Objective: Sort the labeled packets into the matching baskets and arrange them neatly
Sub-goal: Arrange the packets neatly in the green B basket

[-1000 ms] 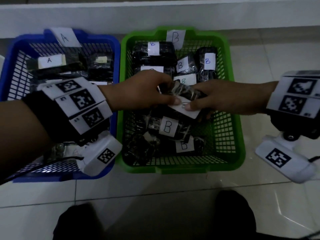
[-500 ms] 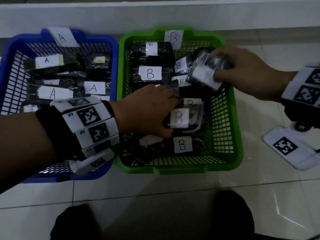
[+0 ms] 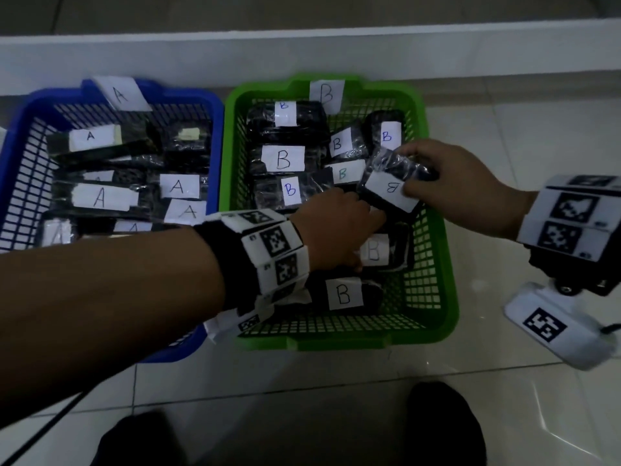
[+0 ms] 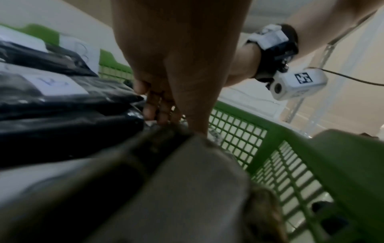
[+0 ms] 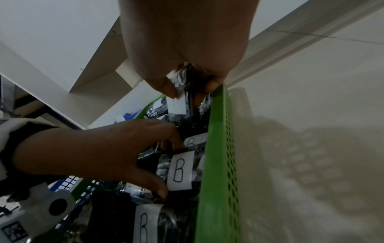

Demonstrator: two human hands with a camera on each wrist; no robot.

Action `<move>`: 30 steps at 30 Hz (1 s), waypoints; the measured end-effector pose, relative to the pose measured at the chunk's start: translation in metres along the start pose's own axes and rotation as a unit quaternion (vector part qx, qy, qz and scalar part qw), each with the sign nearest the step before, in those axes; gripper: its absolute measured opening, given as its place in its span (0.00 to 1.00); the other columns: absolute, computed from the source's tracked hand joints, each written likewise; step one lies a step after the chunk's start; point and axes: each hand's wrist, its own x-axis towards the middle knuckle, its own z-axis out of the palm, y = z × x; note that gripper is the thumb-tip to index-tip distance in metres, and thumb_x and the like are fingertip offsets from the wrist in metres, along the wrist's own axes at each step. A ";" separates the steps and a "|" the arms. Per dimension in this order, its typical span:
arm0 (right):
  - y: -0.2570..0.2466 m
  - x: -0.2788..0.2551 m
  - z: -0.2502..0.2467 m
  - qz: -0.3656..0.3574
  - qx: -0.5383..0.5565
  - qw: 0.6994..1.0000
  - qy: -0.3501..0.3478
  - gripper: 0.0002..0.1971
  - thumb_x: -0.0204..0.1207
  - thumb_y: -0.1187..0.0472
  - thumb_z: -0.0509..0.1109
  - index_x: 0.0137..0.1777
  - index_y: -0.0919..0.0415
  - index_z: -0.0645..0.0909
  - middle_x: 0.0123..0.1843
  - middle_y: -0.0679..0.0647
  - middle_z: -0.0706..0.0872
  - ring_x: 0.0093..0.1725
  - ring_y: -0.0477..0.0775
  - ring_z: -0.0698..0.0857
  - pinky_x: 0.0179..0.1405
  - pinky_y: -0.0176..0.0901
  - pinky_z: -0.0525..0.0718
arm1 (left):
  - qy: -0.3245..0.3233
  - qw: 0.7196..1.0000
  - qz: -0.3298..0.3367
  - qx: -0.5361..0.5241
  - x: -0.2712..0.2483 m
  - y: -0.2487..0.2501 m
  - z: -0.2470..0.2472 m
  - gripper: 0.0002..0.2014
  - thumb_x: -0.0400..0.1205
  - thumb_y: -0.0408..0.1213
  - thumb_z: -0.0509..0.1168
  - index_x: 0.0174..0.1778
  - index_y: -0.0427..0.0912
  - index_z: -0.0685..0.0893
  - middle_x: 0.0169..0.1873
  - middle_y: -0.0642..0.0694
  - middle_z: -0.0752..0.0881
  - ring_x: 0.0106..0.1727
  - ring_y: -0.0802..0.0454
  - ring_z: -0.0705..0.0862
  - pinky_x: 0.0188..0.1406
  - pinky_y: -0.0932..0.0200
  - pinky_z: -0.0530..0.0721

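A green basket (image 3: 447, 264) tagged B holds several black packets with white B labels. A blue basket (image 3: 13, 156) tagged A, on its left, holds A packets. My right hand (image 3: 405, 171) pinches one B packet (image 3: 386, 193) by its far end, tilted above the basket's right side. In the right wrist view, that hand (image 5: 187, 92) holds the packet (image 5: 176, 106) beside the green rim (image 5: 218, 148). My left hand (image 3: 368, 240) reaches into the basket's middle, thumb and fingers gripping opposite edges of a lying B packet (image 3: 396, 250). The same packet (image 5: 180, 169) shows in the right wrist view.
Both baskets stand side by side on a pale tiled floor (image 3: 504, 398). A white ledge (image 3: 302, 52) runs behind them. Two dark feet (image 3: 443, 425) are at the bottom edge. Paper tags A (image 3: 121, 94) and B (image 3: 326, 95) stick up from the baskets' back rims.
A second ago both hands held the packet mid-basket. The right hand took it to the back right, then brought it nearer. The left hand dropped onto a lying B packet and slid right.
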 end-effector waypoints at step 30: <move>-0.015 -0.028 0.018 -0.077 -0.267 0.908 -0.313 0.17 0.72 0.60 0.74 0.53 0.50 0.68 0.37 0.47 0.77 0.35 0.48 0.76 0.30 0.39 0.71 | -0.254 0.942 0.000 -0.222 -0.093 -0.048 -0.008 0.24 0.79 0.48 0.68 0.71 0.58 0.71 0.59 0.52 0.82 0.56 0.53 0.81 0.55 0.54 0.82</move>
